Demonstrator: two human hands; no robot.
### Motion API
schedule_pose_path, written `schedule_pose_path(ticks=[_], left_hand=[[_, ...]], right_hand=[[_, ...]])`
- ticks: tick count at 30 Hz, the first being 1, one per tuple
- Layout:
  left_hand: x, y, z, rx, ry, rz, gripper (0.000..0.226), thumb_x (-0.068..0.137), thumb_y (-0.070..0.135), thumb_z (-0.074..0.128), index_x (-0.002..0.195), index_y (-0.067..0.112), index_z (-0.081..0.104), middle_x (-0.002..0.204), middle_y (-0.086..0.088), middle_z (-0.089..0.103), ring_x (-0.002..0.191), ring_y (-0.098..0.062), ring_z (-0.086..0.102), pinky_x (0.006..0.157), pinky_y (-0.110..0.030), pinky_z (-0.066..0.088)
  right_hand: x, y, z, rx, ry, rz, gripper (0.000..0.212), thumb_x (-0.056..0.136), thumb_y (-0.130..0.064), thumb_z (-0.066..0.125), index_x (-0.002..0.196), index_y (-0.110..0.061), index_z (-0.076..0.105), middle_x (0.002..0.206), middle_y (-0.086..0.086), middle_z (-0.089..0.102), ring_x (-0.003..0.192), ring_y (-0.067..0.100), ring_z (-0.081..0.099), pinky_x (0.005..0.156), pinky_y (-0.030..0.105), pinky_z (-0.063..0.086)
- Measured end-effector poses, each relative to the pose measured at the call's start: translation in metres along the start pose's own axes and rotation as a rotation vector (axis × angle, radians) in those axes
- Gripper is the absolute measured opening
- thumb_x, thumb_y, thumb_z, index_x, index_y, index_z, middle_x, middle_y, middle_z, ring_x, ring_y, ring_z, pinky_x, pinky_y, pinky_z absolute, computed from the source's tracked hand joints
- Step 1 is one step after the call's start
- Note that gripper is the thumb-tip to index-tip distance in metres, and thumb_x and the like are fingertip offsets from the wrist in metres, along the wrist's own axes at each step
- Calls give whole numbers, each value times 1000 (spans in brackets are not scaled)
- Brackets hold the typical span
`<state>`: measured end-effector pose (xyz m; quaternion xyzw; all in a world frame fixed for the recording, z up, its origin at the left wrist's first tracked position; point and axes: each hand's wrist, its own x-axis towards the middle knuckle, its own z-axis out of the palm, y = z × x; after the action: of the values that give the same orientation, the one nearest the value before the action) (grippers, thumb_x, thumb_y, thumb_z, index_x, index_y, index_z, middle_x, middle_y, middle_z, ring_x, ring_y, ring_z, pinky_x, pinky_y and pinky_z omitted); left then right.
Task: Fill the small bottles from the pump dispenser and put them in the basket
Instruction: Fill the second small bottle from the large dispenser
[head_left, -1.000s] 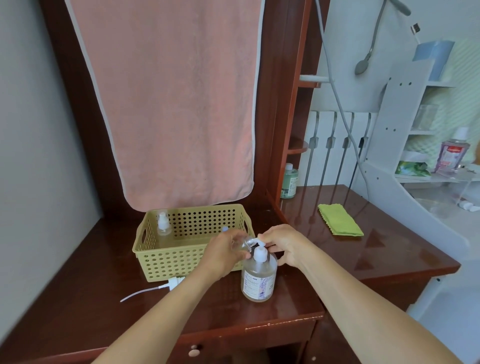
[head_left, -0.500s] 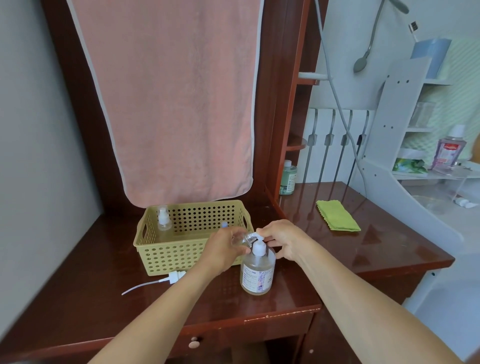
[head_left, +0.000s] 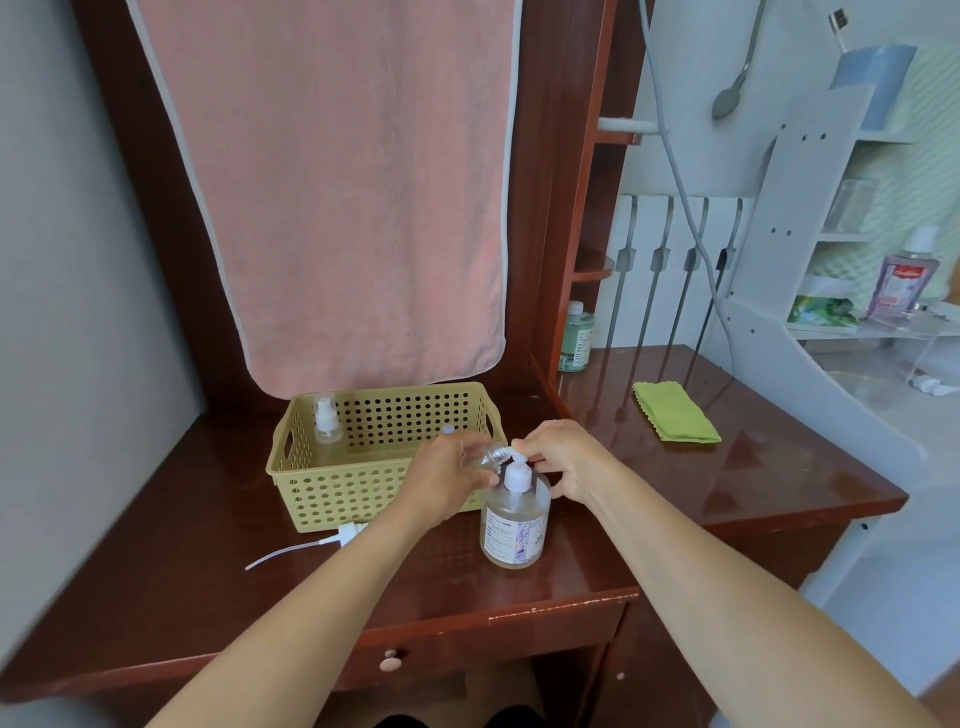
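View shift. Desk (head_left: 156, 519), basket (head_left: 363, 499), pump dispenser (head_left: 515, 525), left hand (head_left: 447, 480) gripping small bottle (head_left: 492, 456), and right hand (head_left: 563, 460) at the pump head all sit higher in frame than before. Drawer knob (head_left: 389, 662) is further from the bottom edge.

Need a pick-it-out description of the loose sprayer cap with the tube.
Start at the dark red desk, then the yellow perforated basket on it. In front of the basket's front wall lies a white sprayer cap with a thin tube trailing left. Unlike the capped small bottle standing inside the basket, it lies flat and joined to no bottle.
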<state>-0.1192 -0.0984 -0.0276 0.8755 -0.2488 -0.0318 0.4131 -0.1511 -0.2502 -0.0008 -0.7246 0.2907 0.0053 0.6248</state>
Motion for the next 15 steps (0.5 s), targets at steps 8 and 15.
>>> schedule_pose_path(ticks=[8,15], left_hand=[[-4,-2,1,-28,-8,-5,39,80,16,75,117,19,65,111,0,66,101,-12,58,87,-26,43],[-1,-2,2,-29,-15,-5,42,79,16,76,120,19,64,115,-3,65,108,-14,58,88,-24,40]], right_hand=[[-5,-4,2,-32,-19,18,28,89,-5,62,116,3,58,119,20,60,107,25,57,87,47,45],[6,3,4,-66,27,12,25,87,-6,65,111,0,61,112,18,62,105,26,57,85,46,47]])
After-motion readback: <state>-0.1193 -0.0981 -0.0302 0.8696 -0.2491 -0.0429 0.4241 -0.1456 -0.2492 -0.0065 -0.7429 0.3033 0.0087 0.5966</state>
